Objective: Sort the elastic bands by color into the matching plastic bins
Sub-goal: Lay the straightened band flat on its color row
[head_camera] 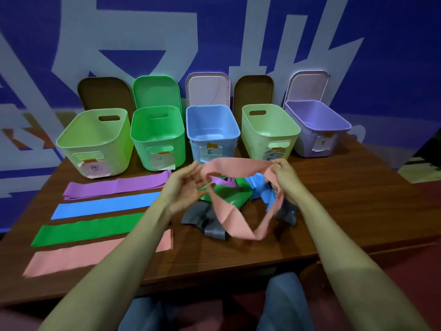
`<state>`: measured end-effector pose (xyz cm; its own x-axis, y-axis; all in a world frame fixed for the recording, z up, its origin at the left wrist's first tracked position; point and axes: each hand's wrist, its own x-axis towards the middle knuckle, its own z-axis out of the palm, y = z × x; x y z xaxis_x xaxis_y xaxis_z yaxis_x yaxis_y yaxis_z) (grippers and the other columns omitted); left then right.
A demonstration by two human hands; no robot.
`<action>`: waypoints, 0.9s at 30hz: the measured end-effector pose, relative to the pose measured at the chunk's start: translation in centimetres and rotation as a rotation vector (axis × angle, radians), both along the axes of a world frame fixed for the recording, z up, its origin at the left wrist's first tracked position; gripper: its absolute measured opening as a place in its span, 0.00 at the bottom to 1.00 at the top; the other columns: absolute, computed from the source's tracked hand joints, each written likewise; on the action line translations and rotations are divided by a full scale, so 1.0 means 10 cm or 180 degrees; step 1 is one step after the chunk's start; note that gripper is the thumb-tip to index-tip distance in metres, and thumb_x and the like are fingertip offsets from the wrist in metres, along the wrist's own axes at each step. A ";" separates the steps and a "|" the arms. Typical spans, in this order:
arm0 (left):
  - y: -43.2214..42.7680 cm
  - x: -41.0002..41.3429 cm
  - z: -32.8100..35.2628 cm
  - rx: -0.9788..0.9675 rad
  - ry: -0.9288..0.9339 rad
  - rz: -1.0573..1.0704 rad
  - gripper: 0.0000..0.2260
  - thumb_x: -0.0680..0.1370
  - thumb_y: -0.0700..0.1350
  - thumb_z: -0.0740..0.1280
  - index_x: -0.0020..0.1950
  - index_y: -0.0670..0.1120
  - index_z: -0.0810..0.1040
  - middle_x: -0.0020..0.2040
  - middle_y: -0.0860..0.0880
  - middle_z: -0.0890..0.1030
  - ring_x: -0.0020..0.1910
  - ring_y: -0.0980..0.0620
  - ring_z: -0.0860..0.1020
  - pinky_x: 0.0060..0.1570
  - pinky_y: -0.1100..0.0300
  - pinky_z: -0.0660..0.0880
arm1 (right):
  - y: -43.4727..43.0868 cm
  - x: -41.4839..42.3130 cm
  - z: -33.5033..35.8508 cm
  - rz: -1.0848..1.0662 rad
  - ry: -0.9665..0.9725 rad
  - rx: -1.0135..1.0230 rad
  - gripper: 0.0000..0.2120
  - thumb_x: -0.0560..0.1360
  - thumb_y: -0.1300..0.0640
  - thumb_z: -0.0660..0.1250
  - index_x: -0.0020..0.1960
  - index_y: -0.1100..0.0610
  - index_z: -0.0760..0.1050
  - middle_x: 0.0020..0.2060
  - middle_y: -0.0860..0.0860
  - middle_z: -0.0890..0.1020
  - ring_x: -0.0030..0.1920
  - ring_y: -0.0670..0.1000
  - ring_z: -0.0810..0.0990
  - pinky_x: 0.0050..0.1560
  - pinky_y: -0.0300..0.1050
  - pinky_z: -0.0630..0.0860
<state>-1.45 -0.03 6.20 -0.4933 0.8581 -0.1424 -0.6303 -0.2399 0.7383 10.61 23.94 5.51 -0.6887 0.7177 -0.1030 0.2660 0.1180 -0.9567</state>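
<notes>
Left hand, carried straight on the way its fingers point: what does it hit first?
Beyond the pink band that the left hand holds, probably the blue bin, at its front wall; depth is unclear.

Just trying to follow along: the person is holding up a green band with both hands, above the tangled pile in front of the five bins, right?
Not quite: it is a pink band, not a green one. The head view shows the left hand and right hand holding it up above the tangled pile, in front of the five bins.
</notes>
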 end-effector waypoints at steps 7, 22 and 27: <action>0.13 0.16 0.00 -0.0762 0.1774 0.0563 0.25 0.69 0.27 0.68 0.62 0.46 0.75 0.47 0.49 0.82 0.45 0.52 0.80 0.49 0.54 0.77 | -0.06 -0.03 0.06 -0.0056 -0.0037 -0.0491 0.10 0.73 0.68 0.57 0.46 0.59 0.76 0.36 0.55 0.79 0.34 0.51 0.76 0.29 0.38 0.71; 0.07 0.03 0.08 -0.0479 0.0064 0.1189 0.09 0.77 0.38 0.57 0.42 0.41 0.75 0.29 0.48 0.80 0.24 0.55 0.76 0.23 0.68 0.71 | 0.00 -0.02 -0.13 -0.0212 -0.0466 -0.0628 0.13 0.71 0.71 0.59 0.32 0.60 0.77 0.34 0.57 0.79 0.38 0.57 0.73 0.39 0.48 0.67; -0.02 -0.04 0.07 -0.0114 -0.0632 0.0177 0.15 0.64 0.38 0.66 0.49 0.37 0.81 0.45 0.43 0.82 0.44 0.49 0.82 0.47 0.55 0.79 | 0.05 -0.03 -0.15 -0.0431 -0.0342 -0.0845 0.13 0.73 0.71 0.59 0.34 0.60 0.76 0.23 0.50 0.79 0.31 0.52 0.73 0.32 0.43 0.68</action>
<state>-1.86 -0.22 6.92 -0.4989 0.8231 -0.2715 -0.7509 -0.2541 0.6095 10.29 24.47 4.05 -0.5636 0.7405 -0.3662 0.3636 -0.1757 -0.9148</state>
